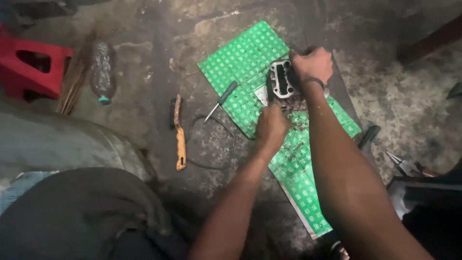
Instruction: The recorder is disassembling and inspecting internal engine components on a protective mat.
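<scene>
A grey metal engine part with a dark oblong opening stands on green patterned sheets spread on the floor. My right hand grips the part's upper right side, a dark band around the wrist. My left hand is closed in a fist just below the part, pressed against its lower edge; whatever it holds is hidden by the fingers. Rusty brown grit lies on the green sheet near the hands.
A screwdriver with a dark green handle, a wooden-handled wire brush and a black rubber ring lie left of the sheets. A plastic bottle and red stool sit far left. Pliers rest at right.
</scene>
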